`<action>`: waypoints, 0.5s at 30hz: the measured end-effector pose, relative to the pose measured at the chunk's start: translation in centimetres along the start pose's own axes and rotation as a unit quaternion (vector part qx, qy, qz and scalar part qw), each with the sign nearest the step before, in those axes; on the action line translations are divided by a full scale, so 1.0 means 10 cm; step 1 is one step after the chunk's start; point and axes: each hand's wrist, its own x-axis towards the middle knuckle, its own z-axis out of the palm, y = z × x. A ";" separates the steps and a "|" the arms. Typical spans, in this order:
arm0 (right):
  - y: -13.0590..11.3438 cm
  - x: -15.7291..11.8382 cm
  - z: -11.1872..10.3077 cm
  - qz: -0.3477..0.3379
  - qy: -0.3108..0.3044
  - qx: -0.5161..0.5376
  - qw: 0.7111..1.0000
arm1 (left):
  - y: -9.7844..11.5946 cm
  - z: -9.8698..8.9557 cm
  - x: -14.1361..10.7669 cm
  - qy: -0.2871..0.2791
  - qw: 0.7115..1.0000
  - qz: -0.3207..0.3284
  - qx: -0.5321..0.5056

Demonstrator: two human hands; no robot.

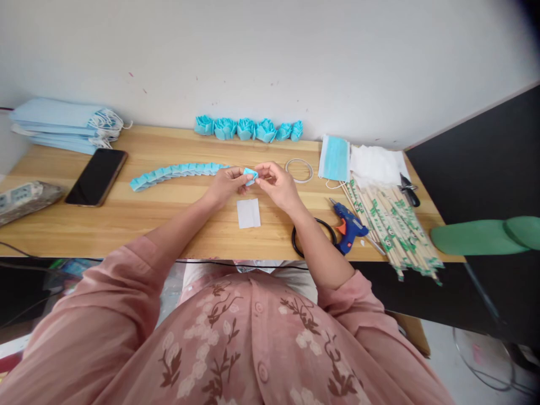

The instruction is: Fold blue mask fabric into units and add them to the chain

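Note:
Near the middle of the wooden table, my left hand (225, 185) and my right hand (276, 183) pinch a small folded blue piece (250, 176) between them. Just below lies a pale square (248, 213). A curved row of folded blue pieces (177, 171) runs leftward from my left hand, its right end close to my fingers. Several blue flower shapes (245, 129) stand in a line along the wall. To the right of my right hand is a roll of tape (299, 170), lying flat.
The table (147, 225) holds stacked masks (63, 124) and a phone (97, 177) at left. At right are a blue mask (335, 158), white sheets (376, 165), a blue glue gun (350, 226), wrapped chopsticks (394, 225), black-handled pliers (409, 191) and a green bottle (472, 237).

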 end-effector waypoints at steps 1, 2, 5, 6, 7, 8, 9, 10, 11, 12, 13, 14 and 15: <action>0.00 0.00 0.00 0.000 0.001 0.000 1.000 | 0.00 0.00 0.00 -0.002 1.000 0.002 0.000; 0.01 0.00 0.00 0.000 0.001 -0.001 1.000 | 0.01 0.00 -0.01 -0.004 1.000 0.004 0.001; 0.01 0.00 0.01 0.002 0.004 -0.010 1.000 | 0.00 0.00 -0.01 -0.010 1.000 0.012 0.004; 0.00 0.00 0.01 0.004 0.004 -0.013 1.000 | 0.00 0.00 -0.01 -0.012 1.000 0.014 0.006; 0.00 0.00 0.02 0.007 0.003 -0.016 1.000 | 0.00 0.00 -0.01 -0.012 1.000 0.015 0.008; -0.01 0.00 0.02 0.008 0.002 -0.017 1.000 | -0.01 0.00 -0.01 -0.010 1.000 0.016 0.010; -0.01 0.00 0.02 0.010 -0.001 -0.018 1.000 | -0.01 0.00 -0.01 -0.008 1.000 0.017 0.012; -0.01 0.00 0.02 0.011 -0.005 -0.017 1.000 | -0.02 0.00 0.00 -0.004 1.000 0.018 0.013; -0.02 0.00 0.01 0.012 -0.009 -0.015 1.000 | -0.02 0.00 0.00 -0.001 1.000 0.018 0.013; -0.02 0.00 0.01 0.012 -0.011 -0.010 1.000 | -0.03 0.00 0.01 0.004 1.000 0.016 0.010; -0.02 0.00 0.00 0.012 -0.010 -0.004 1.000 | -0.03 0.00 0.01 0.008 1.000 0.012 0.005; -0.02 0.00 -0.02 0.011 -0.007 0.002 1.000 | -0.03 -0.01 0.02 0.010 1.000 0.005 -0.004; -0.02 0.00 -0.03 0.010 -0.003 0.008 1.000 | -0.04 -0.01 0.03 0.013 1.000 -0.003 -0.015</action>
